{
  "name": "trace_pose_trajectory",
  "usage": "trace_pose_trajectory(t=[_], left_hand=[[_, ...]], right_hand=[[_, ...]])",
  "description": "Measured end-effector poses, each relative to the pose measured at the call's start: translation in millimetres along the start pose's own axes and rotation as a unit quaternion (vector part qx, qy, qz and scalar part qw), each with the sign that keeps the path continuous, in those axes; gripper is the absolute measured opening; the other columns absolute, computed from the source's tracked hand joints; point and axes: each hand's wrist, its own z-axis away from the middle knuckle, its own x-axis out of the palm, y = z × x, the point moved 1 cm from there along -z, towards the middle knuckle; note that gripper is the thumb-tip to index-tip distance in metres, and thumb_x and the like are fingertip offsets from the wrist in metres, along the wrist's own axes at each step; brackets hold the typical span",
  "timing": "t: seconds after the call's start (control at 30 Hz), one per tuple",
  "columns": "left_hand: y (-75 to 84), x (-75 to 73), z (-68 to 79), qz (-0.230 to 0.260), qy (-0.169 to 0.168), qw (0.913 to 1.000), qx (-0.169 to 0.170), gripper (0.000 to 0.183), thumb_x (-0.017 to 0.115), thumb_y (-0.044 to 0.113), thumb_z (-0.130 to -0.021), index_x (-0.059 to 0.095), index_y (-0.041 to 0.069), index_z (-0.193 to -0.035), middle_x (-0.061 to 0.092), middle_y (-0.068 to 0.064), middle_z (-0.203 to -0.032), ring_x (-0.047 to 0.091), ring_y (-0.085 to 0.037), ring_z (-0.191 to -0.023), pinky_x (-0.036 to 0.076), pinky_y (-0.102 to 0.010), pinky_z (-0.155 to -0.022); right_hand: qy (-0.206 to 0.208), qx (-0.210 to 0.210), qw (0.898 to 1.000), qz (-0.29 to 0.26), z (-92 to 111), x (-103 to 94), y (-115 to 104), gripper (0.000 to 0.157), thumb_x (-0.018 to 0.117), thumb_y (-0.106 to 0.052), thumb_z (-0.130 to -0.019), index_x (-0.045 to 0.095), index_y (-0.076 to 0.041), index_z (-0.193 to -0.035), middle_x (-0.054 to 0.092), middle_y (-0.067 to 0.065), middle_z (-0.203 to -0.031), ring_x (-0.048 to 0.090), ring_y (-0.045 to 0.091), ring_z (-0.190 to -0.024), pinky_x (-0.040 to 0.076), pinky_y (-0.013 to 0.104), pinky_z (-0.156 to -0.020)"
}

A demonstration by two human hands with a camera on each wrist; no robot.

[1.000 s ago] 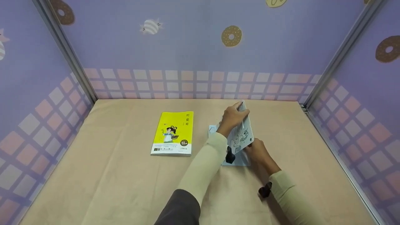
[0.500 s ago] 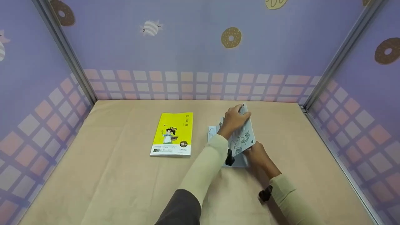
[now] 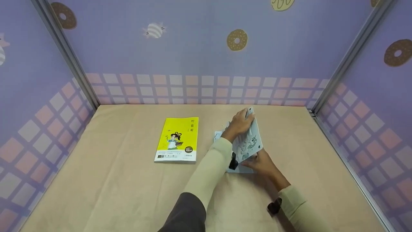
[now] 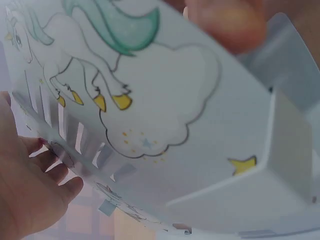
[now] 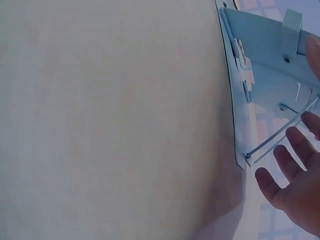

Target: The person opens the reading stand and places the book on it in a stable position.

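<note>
Steadiness matters: left hand pinching the unicorn panel, right hand, seemingly loose-fingered, should seat the wire prop squarely.

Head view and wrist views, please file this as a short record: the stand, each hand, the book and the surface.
Stand: light-blue stand, unicorn print, panel tilted up above a flat base
Left hand: left hand grips the panel's upper part
Right hand: right hand under the panel, fingers spread near a thin rod; contact unclear
Book: yellow book, closed, cover up, left of the stand
Surface: peach tablecloth
</note>
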Motion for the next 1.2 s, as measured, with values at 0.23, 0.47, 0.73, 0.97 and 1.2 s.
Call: trace_pose_trajectory(t=[0.23, 0.47, 0.73, 0.97, 1.2], left_hand=[[-3.3, 0.0, -4.7, -0.005, 0.005, 1.0000, -0.004, 0.062, 0.025, 0.047, -0.110, 0.027, 0.014, -0.162, 0.037, -0.011, -0.163, 0.033, -0.030, -0.153, 0.025, -0.054, -0.124], [-4.0, -5.8, -4.7, 0.001, -0.004, 1.0000, 0.009, 0.061, 0.021, 0.046, -0.111, 0.031, 0.012, -0.160, 0.039, -0.012, -0.160, 0.036, -0.030, -0.150, 0.030, -0.049, -0.122], [-5.9, -11.7, -5.3, 0.002, -0.014, 0.9998, 0.013, 0.057, 0.021, 0.043, -0.111, 0.037, 0.011, -0.156, 0.046, -0.010, -0.155, 0.041, -0.027, -0.147, 0.032, -0.044, -0.122], [-8.2, -13.6, -4.8, 0.016, -0.018, 0.9997, 0.002, 0.058, 0.022, 0.044, -0.111, 0.038, 0.011, -0.156, 0.046, -0.010, -0.155, 0.041, -0.028, -0.148, 0.032, -0.044, -0.122], [-12.7, -17.6, -7.3, 0.030, -0.005, 0.9995, -0.012, 0.059, 0.022, 0.044, -0.111, 0.038, 0.011, -0.156, 0.046, -0.010, -0.156, 0.040, -0.029, -0.148, 0.032, -0.046, -0.122]], right_hand=[[0.031, -0.031, 0.999, -0.008, 3, 1.6, -1, 0.109, 0.086, -0.005, -0.078, 0.019, -0.017, -0.163, 0.040, 0.013, -0.158, 0.052, 0.038, -0.136, 0.042, 0.063, -0.109], [0.061, -0.027, 0.997, 0.042, 3, -2.2, -6, 0.103, 0.090, -0.017, -0.076, 0.030, -0.016, -0.160, 0.047, 0.011, -0.153, 0.050, 0.032, -0.138, 0.034, 0.061, -0.116], [0.070, -0.027, 0.995, 0.061, 2, -4.5, -12, 0.103, 0.090, -0.007, -0.072, 0.032, -0.008, -0.158, 0.052, 0.017, -0.147, 0.055, 0.035, -0.131, 0.037, 0.061, -0.113], [0.069, -0.041, 0.994, 0.073, 2, -6.0, -12, 0.102, 0.091, -0.007, -0.072, 0.035, -0.009, -0.157, 0.054, 0.015, -0.145, 0.055, 0.030, -0.130, 0.038, 0.058, -0.112], [0.060, -0.038, 0.995, 0.075, 2, -13.2, -12, 0.096, 0.092, -0.017, -0.073, 0.041, -0.016, -0.154, 0.057, 0.007, -0.142, 0.057, 0.025, -0.128, 0.041, 0.055, -0.112]])
